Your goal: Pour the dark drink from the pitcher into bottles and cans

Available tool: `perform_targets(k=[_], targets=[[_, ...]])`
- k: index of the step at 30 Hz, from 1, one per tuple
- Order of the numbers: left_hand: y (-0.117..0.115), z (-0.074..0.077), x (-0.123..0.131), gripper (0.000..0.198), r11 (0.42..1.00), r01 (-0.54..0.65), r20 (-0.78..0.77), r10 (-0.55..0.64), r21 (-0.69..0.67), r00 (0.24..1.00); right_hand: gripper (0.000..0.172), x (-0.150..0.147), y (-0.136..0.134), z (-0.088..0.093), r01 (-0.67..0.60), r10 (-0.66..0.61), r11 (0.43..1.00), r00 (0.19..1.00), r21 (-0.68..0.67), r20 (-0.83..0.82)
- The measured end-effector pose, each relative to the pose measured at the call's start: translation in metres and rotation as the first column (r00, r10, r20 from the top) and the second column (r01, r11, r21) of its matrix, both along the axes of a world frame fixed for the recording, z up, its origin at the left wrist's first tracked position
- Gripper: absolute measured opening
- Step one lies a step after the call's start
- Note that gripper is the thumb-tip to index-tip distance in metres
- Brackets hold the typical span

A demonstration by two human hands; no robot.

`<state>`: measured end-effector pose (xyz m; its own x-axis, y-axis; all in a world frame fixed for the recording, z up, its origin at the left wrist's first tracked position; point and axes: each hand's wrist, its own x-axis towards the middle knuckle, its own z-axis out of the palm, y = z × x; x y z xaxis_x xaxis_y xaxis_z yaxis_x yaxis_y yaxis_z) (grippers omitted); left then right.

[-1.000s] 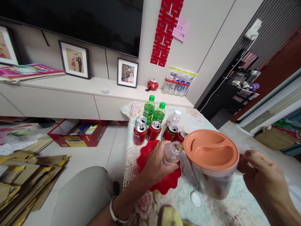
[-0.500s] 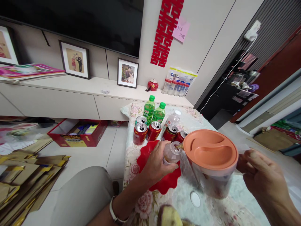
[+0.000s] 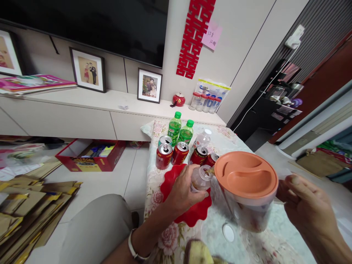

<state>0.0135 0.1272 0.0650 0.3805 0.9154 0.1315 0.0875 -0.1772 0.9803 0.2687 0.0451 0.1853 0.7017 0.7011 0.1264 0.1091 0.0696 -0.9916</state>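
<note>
My left hand [image 3: 183, 190] is wrapped round a small clear plastic bottle [image 3: 198, 182], its open mouth tipped toward the right. Some brownish liquid shows inside. My right hand [image 3: 308, 201] grips the handle of a clear pitcher [image 3: 250, 212] with an orange lid [image 3: 247, 175]. The pitcher leans left, its spout at the bottle's mouth, and a thin amber stream runs between them. Beneath my left hand lies a red scalloped plate [image 3: 189, 216]. A white round cap [image 3: 228, 233] rests on the table below the pitcher.
Several red cans [image 3: 164, 157], two green bottles [image 3: 175, 128] and a clear bottle with a white cap [image 3: 203, 138] stand behind my hands on the flowered tablecloth [image 3: 168, 238]. A yellowish piece of food [image 3: 199, 253] lies near. A red box [image 3: 88, 163] and flattened cardboard [image 3: 35, 209] are on the floor.
</note>
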Motion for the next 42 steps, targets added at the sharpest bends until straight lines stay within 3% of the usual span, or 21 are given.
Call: perform_targets(k=[23, 33, 42], targets=[[-0.0010, 0.0000, -0.0006, 0.064, 1.000, -0.008, 0.027, 0.008, 0.011, 1.000, 0.063, 0.0018, 0.0013, -0.0021, -0.032, 0.031, 0.999, 0.999, 0.018, 0.038], [-0.0007, 0.0002, -0.0006, 0.065, 1.000, -0.007, 0.041, 0.007, 0.009, 0.999, 0.055, 0.0065, 0.0001, -0.0030, -0.017, 0.017, 1.000, 1.000, 0.009, -0.003], [-0.0009, 0.0022, -0.0004, 0.065, 1.000, -0.007, 0.058, 0.006, 0.004, 0.998, 0.060, 0.0024, -0.0013, -0.0003, -0.035, 0.035, 0.999, 0.999, -0.004, 0.020]])
